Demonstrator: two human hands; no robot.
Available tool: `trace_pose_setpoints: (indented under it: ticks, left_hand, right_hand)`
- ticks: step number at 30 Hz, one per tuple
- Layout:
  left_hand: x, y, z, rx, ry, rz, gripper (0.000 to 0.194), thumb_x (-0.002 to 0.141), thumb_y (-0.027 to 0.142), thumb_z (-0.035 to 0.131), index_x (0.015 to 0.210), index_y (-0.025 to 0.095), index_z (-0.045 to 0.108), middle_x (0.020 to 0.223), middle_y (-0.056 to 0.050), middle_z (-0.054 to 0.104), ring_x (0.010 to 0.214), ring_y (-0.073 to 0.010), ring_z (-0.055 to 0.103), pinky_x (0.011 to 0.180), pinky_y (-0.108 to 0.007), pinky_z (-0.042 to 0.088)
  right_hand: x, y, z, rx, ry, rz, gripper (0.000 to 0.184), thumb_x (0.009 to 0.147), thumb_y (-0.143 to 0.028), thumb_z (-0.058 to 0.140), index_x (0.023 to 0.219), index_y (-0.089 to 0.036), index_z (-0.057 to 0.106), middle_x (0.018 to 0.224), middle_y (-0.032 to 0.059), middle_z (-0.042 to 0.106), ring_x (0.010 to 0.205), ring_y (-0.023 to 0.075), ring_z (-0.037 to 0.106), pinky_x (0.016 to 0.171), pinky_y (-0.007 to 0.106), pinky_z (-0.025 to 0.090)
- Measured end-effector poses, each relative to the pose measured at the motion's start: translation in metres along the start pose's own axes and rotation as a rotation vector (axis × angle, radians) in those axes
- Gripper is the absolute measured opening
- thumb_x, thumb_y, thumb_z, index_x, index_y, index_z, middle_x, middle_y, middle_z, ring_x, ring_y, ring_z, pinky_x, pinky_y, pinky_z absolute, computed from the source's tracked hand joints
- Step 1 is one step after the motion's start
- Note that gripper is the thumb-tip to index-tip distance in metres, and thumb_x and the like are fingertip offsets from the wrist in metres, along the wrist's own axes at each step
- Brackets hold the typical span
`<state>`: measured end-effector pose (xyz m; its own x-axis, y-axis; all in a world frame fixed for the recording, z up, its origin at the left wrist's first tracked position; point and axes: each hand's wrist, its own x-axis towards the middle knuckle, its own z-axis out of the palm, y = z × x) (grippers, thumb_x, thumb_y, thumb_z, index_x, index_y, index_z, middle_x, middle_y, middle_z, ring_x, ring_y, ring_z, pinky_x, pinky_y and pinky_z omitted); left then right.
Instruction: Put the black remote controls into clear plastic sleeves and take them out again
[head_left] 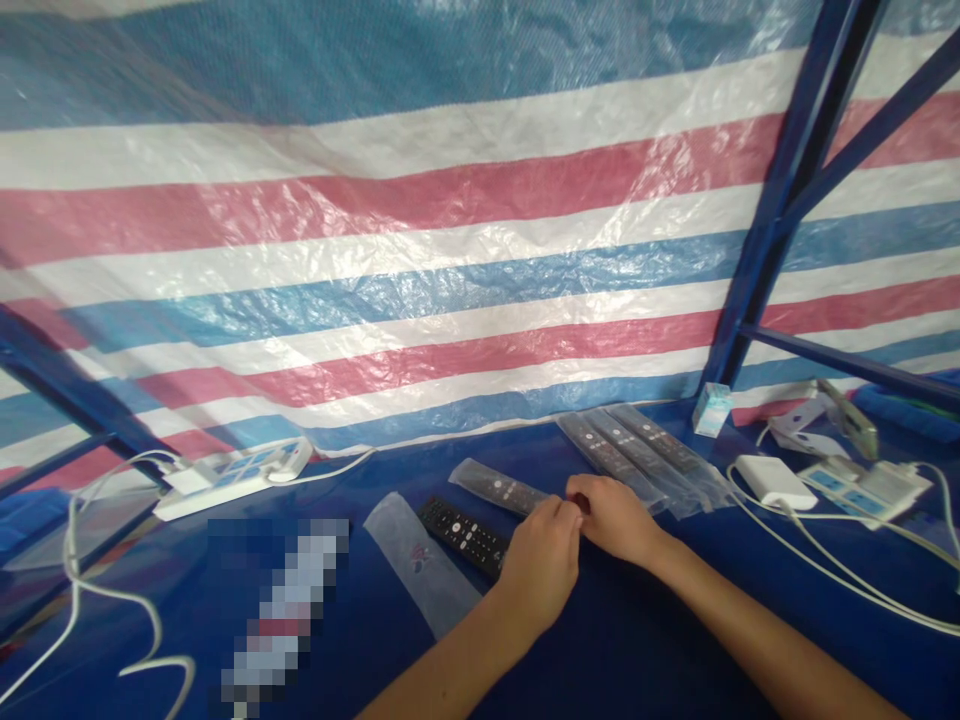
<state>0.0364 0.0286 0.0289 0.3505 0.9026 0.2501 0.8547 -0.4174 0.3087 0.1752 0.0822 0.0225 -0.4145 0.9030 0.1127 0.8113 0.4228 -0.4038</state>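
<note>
A remote control in a clear plastic sleeve (499,488) lies slanted on the blue table, its near end covered by my hands. My left hand (541,556) is closed at that end, fingers pinched together. Against it, my right hand (613,518) is also closed, thumb and fingertips pinching at the sleeve's end; the exact grip is hidden. A bare black remote control (463,533) lies just left, partly behind my left hand. Beside it is a flat, frosted plastic sleeve (417,560) with a small printed mark. Several sleeved remotes (637,455) lie side by side beyond my right hand.
White power strips stand at the left (236,475) and right (862,490), with loose white cables. A white adapter (775,482) and a small box (712,410) sit at right. A blurred-out item (289,610) lies front left. Blue metal posts (772,220) and a striped tarp (420,280) stand behind.
</note>
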Motion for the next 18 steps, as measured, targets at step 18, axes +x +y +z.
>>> trace_pose_setpoints:
  ticks: [18]
  left_hand:
    - [-0.105,-0.062,-0.019,0.287,0.432,0.084,0.025,0.095,0.035,0.041,0.096,0.02,0.061,0.081,-0.004,0.065,0.075,-0.0174,0.063,0.068,-0.028,0.052]
  right_hand:
    - [0.004,-0.031,0.013,-0.182,0.045,0.049,0.029,0.08,-0.045,0.062,0.085,-0.018,0.07,0.094,0.0071,0.067,0.09,0.0221,0.065,0.077,0.029,0.048]
